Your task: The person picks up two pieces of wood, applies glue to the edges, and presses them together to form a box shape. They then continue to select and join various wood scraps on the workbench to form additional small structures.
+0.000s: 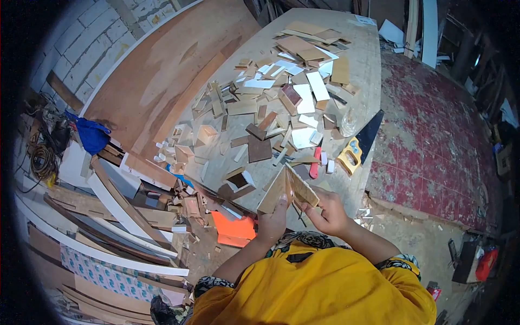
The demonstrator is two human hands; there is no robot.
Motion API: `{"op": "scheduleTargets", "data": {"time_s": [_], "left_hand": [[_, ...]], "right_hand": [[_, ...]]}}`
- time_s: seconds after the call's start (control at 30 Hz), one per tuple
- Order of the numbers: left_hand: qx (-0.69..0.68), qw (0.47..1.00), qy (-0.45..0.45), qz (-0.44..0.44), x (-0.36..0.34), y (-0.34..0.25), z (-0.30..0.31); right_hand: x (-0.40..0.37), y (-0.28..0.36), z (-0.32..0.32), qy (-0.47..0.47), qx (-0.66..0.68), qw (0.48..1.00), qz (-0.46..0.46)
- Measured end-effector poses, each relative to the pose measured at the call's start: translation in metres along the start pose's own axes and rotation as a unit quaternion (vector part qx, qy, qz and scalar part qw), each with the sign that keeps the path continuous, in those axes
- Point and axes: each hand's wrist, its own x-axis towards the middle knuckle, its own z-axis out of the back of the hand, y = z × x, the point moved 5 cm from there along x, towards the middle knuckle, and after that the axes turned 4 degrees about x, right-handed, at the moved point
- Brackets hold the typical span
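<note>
Cluttered table (364,65), far label (365,20) illegible, both hands (272,222) (330,213) tight on two angled boards (275,193)

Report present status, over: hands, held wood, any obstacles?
Left hand and right hand gripping wooden boards, angled in a V. Wood scraps crowding tabletop ahead. Handsaw nearby, untouched.

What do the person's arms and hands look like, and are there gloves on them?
No gloves: the left hand and right hand are bare, and so are the forearms. The yellow sleeves have dark-and-pale patterned cloth at the ends.
</note>
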Motion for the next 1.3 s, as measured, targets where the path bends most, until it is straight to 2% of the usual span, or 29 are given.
{"op": "scheduleTargets", "data": {"time_s": [0.1,0.13,0.2,0.23,0.27,0.3,0.37,0.43,0.47,0.5,0.53,0.57,0.6,0.7,0.93,1.0,1.07,1.13,1.2,1.23,1.3], "left_hand": [[0.055,0.998,0.0,-0.01,0.005,-0.005,-0.002],[0.056,0.998,0.001,-0.009,0.009,-0.003,-0.002],[-0.06,0.996,0.06,0.013,0.022,0.009,-0.006],[-0.059,0.996,0.06,0.012,0.026,0.014,-0.006],[-0.117,0.991,0.062,0.038,0.029,0.022,-0.007],[-0.173,0.981,0.063,0.064,0.03,0.027,-0.007],[-0.16,0.982,0.078,0.061,0.03,0.03,-0.007],[-0.148,0.983,0.092,0.059,0.027,0.022,-0.01],[-0.161,0.983,0.081,0.026,0.024,0.013,-0.012],[-0.174,0.982,0.07,-0.006,0.022,0.005,-0.012],[-0.174,0.982,0.07,-0.004,0.021,0.011,-0.01],[-0.116,0.99,0.076,0.015,0.022,0.022,-0.006],[-0.057,0.995,0.081,0.033,0.021,0.024,-0.005],[-0.036,0.997,0.069,0.02,0.013,0.014,-0.004],[-0.036,0.993,0.1,0.055,0.007,0.018,-0.005],[-0.029,0.995,0.095,0.027,0.011,0.016,-0.009],[-0.071,0.991,0.104,0.044,0.029,0.043,-0.012],[-0.111,0.985,0.114,0.06,0.044,0.063,-0.012],[-0.16,0.958,0.176,0.163,0.05,0.074,-0.015],[-0.191,0.953,0.178,0.155,0.051,0.072,-0.016],[-0.211,0.945,0.188,0.165,0.048,0.067,-0.021]], "right_hand": [[0.0,-0.002,0.001,-0.016,-0.002,1.0,0.012],[0.0,-0.006,0.002,-0.013,-0.015,1.0,-0.011],[0.0,-0.014,0.004,-0.011,-0.027,0.999,-0.034],[0.0,-0.022,0.005,-0.001,0.017,0.996,-0.084],[-0.001,-0.031,0.004,0.009,0.062,0.989,-0.135],[-0.002,-0.035,0.003,0.007,0.062,0.989,-0.135],[-0.005,-0.044,0.001,-0.034,0.201,0.969,-0.138],[-0.006,-0.045,-0.001,-0.068,0.208,0.966,-0.136],[-0.008,-0.046,-0.001,-0.1,0.214,0.963,-0.133],[-0.01,-0.048,-0.001,-0.1,0.215,0.962,-0.134],[-0.012,-0.051,-0.003,-0.063,0.194,0.97,-0.129],[-0.014,-0.051,-0.005,-0.026,0.173,0.977,-0.124],[-0.015,-0.051,-0.007,-0.027,0.173,0.976,-0.126],[-0.015,-0.048,-0.009,-0.036,0.156,0.979,-0.128],[-0.021,-0.04,-0.01,-0.021,0.149,0.977,-0.152],[-0.023,-0.045,-0.011,-0.018,0.137,0.977,-0.162],[-0.024,-0.065,-0.014,-0.018,0.123,0.976,-0.18],[-0.022,-0.086,-0.016,-0.012,0.18,0.96,-0.212],[-0.022,-0.103,-0.018,-0.008,0.32,0.904,-0.283],[-0.023,-0.107,-0.016,0.013,0.325,0.895,-0.306],[-0.027,-0.113,-0.014,-0.005,0.355,0.876,-0.328]]}}
